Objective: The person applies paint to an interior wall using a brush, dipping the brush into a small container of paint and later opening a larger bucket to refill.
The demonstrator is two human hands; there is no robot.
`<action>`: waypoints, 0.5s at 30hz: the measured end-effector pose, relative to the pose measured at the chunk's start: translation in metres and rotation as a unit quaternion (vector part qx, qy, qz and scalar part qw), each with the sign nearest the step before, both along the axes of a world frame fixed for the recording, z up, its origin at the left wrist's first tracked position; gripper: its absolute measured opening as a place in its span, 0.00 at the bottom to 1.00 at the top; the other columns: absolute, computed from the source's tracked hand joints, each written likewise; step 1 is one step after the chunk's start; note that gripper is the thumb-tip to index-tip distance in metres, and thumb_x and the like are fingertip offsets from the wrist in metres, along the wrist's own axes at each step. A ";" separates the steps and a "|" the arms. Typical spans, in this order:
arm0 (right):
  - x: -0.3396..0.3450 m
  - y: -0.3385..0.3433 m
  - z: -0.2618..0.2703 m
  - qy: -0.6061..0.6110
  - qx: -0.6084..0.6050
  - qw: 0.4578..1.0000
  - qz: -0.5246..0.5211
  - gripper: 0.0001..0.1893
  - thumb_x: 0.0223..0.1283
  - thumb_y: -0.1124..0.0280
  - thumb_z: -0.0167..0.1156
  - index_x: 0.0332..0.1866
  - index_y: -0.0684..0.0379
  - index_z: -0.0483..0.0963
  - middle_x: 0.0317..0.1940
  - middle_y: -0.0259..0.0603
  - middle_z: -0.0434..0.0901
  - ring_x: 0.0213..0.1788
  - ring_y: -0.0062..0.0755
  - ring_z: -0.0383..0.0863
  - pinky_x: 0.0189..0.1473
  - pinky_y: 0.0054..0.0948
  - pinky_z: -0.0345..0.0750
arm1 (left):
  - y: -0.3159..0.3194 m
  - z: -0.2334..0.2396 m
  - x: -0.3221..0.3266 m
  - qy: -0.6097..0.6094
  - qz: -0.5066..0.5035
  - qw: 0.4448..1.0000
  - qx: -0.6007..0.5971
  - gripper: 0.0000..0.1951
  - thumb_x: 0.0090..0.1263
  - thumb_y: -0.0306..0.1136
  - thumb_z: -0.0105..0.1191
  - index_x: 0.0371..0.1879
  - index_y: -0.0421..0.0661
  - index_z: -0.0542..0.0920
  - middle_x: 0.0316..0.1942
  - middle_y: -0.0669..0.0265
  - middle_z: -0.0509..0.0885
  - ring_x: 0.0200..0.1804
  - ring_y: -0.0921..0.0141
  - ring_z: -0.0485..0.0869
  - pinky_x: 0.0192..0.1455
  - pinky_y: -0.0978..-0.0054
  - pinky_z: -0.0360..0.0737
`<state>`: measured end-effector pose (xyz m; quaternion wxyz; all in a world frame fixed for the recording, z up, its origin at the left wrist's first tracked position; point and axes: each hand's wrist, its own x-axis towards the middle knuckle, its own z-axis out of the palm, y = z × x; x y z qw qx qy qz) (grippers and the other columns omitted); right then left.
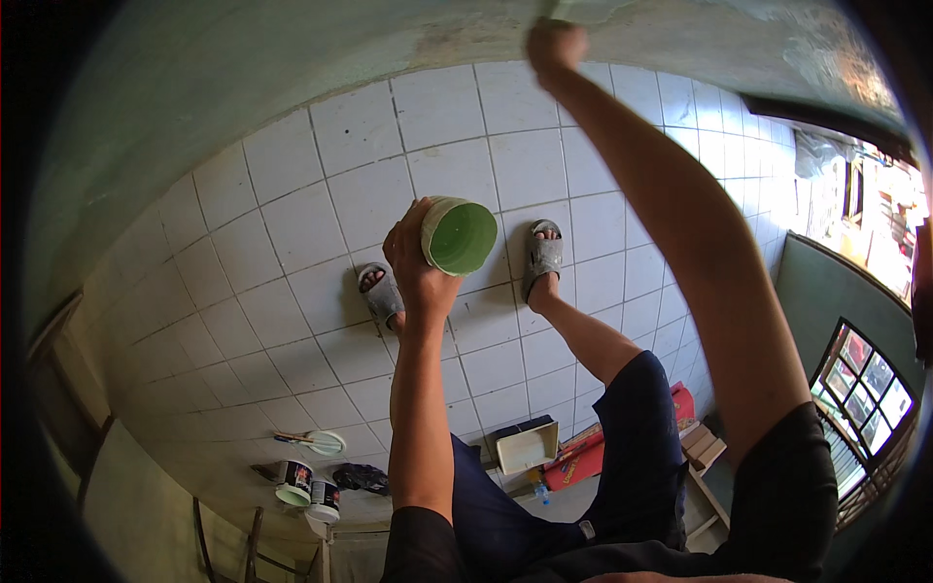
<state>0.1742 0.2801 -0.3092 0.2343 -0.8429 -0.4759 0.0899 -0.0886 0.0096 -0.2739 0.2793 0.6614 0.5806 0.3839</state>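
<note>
My left hand [414,251] grips a round cup [437,211] from its left side, above the floor. The cup's mouth tilts toward me, and light green paint [461,237] coats its inside. Near the top of the view, my right hand [556,47] is closed in a fist, reaching up against the green wall [321,51]. It is blurred. A thin pale tool [560,9] pokes out above the fist, mostly cut off by the picture's edge, so its kind is hard to tell. The wall has discoloured patches.
My feet, in grey sandals [545,251], stand on white floor tiles [364,197]. Behind me are two paint buckets [294,477], a round lid [325,442] with brushes, a black plastic bag [362,478], a paint tray [528,447] and a plastic bottle [539,488]. A doorway lies at right.
</note>
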 end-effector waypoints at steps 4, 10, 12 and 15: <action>-0.043 -0.030 0.008 0.067 0.028 0.981 0.181 0.18 0.72 0.57 0.57 0.39 0.60 0.86 0.35 0.56 0.87 0.40 0.58 0.88 0.44 0.48 0.82 | 0.003 -0.004 0.007 0.023 -0.018 1.000 0.005 0.38 0.52 0.26 0.78 0.66 0.42 0.76 0.61 0.60 0.82 0.64 0.59 0.79 0.69 0.59 0.70; 0.118 -0.021 0.027 -0.041 0.010 0.987 0.156 0.18 0.71 0.49 0.61 0.46 0.52 0.88 0.37 0.51 0.89 0.41 0.50 0.88 0.46 0.46 0.80 | 0.008 0.004 0.023 0.016 -0.038 0.999 -0.003 0.38 0.53 0.27 0.78 0.66 0.42 0.75 0.62 0.59 0.82 0.65 0.59 0.79 0.70 0.58 0.69; 0.169 -0.027 0.024 0.177 -0.027 0.976 -0.126 0.19 0.70 0.54 0.64 0.36 0.62 0.86 0.27 0.44 0.86 0.24 0.36 0.84 0.27 0.37 0.79 | 0.007 0.002 0.030 0.017 -0.041 0.999 -0.008 0.38 0.55 0.29 0.77 0.67 0.41 0.74 0.61 0.59 0.83 0.65 0.60 0.81 0.71 0.57 0.66; 0.161 -0.026 0.021 0.150 0.033 0.954 -0.258 0.19 0.68 0.55 0.64 0.35 0.64 0.85 0.20 0.40 0.82 0.21 0.30 0.82 0.24 0.36 0.77 | 0.007 0.000 0.016 0.029 -0.046 0.998 0.019 0.38 0.54 0.30 0.77 0.66 0.42 0.75 0.61 0.60 0.83 0.65 0.59 0.81 0.71 0.57 0.66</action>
